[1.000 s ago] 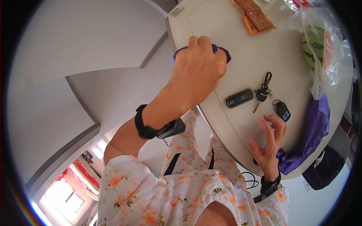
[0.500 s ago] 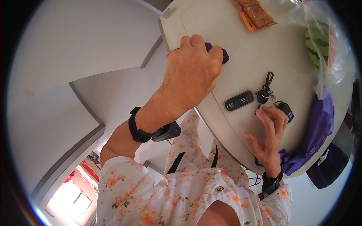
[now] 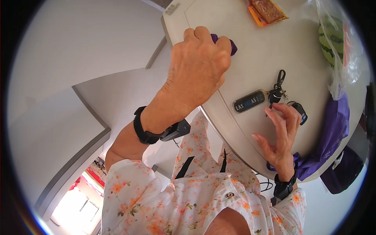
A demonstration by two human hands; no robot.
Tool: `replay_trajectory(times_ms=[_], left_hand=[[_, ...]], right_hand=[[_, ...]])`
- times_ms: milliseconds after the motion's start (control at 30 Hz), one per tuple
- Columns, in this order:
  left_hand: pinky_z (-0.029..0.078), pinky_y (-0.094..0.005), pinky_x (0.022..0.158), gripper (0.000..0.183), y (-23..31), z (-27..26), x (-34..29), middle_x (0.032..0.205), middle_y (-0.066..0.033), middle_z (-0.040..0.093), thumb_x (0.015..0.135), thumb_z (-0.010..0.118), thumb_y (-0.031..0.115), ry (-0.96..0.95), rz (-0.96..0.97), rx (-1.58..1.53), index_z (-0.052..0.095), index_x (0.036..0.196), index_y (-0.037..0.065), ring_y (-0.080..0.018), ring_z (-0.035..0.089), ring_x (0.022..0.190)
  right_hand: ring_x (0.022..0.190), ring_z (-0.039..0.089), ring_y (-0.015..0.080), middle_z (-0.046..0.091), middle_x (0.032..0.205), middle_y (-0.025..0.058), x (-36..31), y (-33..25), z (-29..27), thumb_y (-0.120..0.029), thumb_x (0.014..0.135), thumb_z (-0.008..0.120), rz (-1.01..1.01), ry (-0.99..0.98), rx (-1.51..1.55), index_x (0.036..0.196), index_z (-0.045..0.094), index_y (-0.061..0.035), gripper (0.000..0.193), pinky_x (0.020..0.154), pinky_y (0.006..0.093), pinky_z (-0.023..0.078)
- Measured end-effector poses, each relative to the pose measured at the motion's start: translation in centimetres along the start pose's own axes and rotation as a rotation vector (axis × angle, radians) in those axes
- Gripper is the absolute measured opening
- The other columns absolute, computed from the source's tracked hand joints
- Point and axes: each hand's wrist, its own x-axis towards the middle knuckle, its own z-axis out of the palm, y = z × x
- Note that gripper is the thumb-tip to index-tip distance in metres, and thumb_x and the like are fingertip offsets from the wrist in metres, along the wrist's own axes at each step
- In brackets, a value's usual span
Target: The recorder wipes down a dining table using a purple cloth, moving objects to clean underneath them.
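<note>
Head view: my left hand (image 3: 197, 66) is fisted around a purple cloth (image 3: 231, 43), pressing it flat to the counter (image 3: 258, 62). My right hand (image 3: 280, 133), fingers spread and holding nothing, touches the key bunch (image 3: 280, 94) beside the cloth's path.

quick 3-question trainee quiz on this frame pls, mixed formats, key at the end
1. True or false: the left hand is closed on a purple cloth pressed to the table.
2. What do the right hand's fingertips touch? A) the snack packet B) the bunch of keys C) the watermelon in a bag
3. Fill in: the dark oblong key tag lies to the ____ of the keys in the picture.

Key: 1 true; 2 B; 3 left
</note>
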Motion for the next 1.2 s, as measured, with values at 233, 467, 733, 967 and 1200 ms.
replay_trajectory(times_ms=[233,467,733,967,1200], left_hand=[[0.043,-0.0379,0.049,0.019,0.3,0.3,-0.3,0.074,-0.0118,0.049,0.068,0.075,0.007,0.039,0.016,-0.009,0.059,0.078,0.005,-0.0288,0.055,0.072],[0.045,-0.0389,0.051,0.02,0.1,0.3,-0.1,0.076,-0.0125,0.051,0.068,0.075,0.007,0.061,-0.027,0.0,0.06,0.08,0.006,-0.0302,0.057,0.074],[0.046,-0.0412,0.055,0.019,0.3,-0.1,-0.1,0.077,-0.0135,0.051,0.07,0.074,0.008,0.056,-0.022,0.0,0.06,0.083,0.006,-0.0314,0.056,0.072],[0.045,-0.0409,0.054,0.019,0.7,0.1,-0.7,0.075,-0.0133,0.049,0.07,0.074,0.008,0.071,-0.015,-0.043,0.059,0.081,0.005,-0.0317,0.057,0.071],[0.045,-0.0409,0.054,0.019,0.0,0.2,0.1,0.077,-0.014,0.051,0.071,0.074,0.007,0.079,-0.056,0.057,0.061,0.085,0.006,-0.0318,0.058,0.072]], right_hand=[[0.108,0.049,0.036,0.055,0.121,0.017,1.1,-0.1,-0.3,-0.031,0.071,0.078,-0.031,0.001,-0.01,0.118,0.062,-0.002,0.057,0.094,0.0467,0.038],[0.121,0.044,0.0333,0.053,0.135,0.0041,3.2,-1.5,0.3,-0.025,0.066,0.079,-0.054,-0.085,-0.075,0.123,0.063,-0.0084,0.062,0.099,0.0457,0.035],[0.13,0.042,0.0312,0.053,0.137,-0.0003,3.9,-0.7,1.6,-0.024,0.066,0.078,-0.084,-0.105,-0.19,0.118,0.066,-0.0162,0.054,0.101,0.048,0.035],[0.126,0.046,0.0358,0.058,0.132,0.004,3.0,1.1,0.6,-0.027,0.071,0.075,-0.102,-0.056,-0.187,0.117,0.066,-0.0129,0.049,0.101,0.0495,0.039],[0.126,0.045,0.0407,0.058,0.132,0.0103,2.2,4.3,-1.7,-0.04,0.085,0.066,-0.057,0.019,-0.329,0.12,0.066,-0.0098,0.047,0.105,0.0492,0.036]])
